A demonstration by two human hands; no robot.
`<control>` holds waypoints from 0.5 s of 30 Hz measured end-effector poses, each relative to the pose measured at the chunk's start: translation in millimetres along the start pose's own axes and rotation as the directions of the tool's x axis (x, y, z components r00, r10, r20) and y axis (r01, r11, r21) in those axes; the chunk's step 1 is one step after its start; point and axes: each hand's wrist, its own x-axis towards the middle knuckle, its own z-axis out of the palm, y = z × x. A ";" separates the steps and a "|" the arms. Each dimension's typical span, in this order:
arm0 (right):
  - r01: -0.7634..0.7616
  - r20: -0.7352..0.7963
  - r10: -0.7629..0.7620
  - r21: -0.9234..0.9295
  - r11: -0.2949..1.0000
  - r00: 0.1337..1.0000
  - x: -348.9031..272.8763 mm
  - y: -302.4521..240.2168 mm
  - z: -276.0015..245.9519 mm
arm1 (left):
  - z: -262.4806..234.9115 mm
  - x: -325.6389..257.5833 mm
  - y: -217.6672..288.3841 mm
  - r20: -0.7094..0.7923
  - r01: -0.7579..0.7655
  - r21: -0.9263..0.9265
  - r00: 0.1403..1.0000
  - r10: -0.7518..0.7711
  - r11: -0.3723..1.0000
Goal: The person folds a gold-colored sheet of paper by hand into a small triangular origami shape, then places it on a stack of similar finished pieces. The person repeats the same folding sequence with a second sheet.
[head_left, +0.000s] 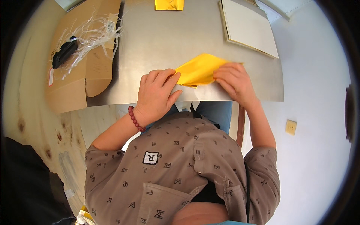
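A shiny gold foil paper sheet [202,69] lies folded on the metal table [150,45], near its front edge, its middle raised a little. My left hand [155,92], with a red bead bracelet at the wrist, holds the sheet's left end with its fingertips, the thumb a bit apart. At the right end, my right hand [236,80] has its fingers closed on the sheet, slightly smeared by motion. Part of the sheet's right edge is hidden under those fingers.
On the left is an opened cardboard box [99,71] bearing clear plastic strips [95,35] and a black handled object [65,51]. A stack of pale sheets [251,28] occupies the far right. Another gold foil piece [168,4] lies at the far edge. A wall stands right.
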 end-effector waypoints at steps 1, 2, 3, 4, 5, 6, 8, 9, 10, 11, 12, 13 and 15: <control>0.032 -0.027 -0.032 -0.026 0.999 0.999 10.4 5.0 -0.8 | -1.3 -1.9 1.2 0.003 0.022 -0.013 1.000 -0.022 1.000; 0.054 -0.048 -0.056 -0.028 0.998 0.997 22.7 10.7 0.3 | -2.0 -3.0 2.4 0.004 0.028 -0.021 1.000 -0.028 0.999; 0.080 -0.078 -0.082 -0.024 0.996 0.994 37.4 16.8 3.9 | -2.2 -3.7 3.6 0.001 0.037 -0.034 0.999 -0.037 0.999; 0.100 -0.094 -0.102 -0.023 0.995 0.990 51.8 22.3 8.5 | -2.0 -3.9 4.8 -0.002 0.048 -0.047 0.999 -0.048 0.998; 0.113 -0.095 -0.115 -0.017 0.993 0.989 64.5 26.5 13.3 | -0.8 -3.2 6.4 -0.004 0.056 -0.052 0.998 -0.056 0.997; 0.137 -0.108 -0.138 -0.013 0.990 0.985 76.2 30.0 18.8 | 1.4 -1.6 8.5 -0.007 0.064 -0.056 0.998 -0.064 0.996; 0.164 -0.101 -0.165 -0.011 0.986 0.981 93.9 33.2 31.6 | 6.1 1.6 12.9 -0.013 0.067 -0.085 0.998 -0.069 0.994; 0.153 -0.122 -0.155 -0.021 0.988 0.980 98.3 32.8 37.7 | 8.9 3.7 15.1 -0.017 0.061 -0.110 0.998 -0.063 0.992; 0.136 -0.144 -0.139 -0.029 0.990 0.980 101.2 32.4 43.0 | 11.6 5.8 17.1 -0.024 0.052 -0.140 0.998 -0.055 0.989; 0.118 -0.159 -0.123 -0.042 0.992 0.980 102.2 32.3 46.8 | 14.0 7.7 18.4 -0.033 0.029 -0.159 0.999 -0.034 0.987; 0.079 -0.180 -0.086 -0.048 0.996 0.980 101.7 32.4 49.5 | 16.0 9.4 19.2 -0.032 0.028 -0.164 0.999 -0.034 0.986; 0.039 -0.198 -0.051 -0.062 0.997 0.979 100.2 33.2 50.8 | 18.1 11.4 19.9 -0.030 0.025 -0.169 0.999 -0.030 0.985; -0.026 -0.184 0.010 -0.084 0.996 0.983 95.7 35.9 51.2 | 21.0 14.3 19.8 -0.029 0.015 -0.178 0.999 -0.020 0.984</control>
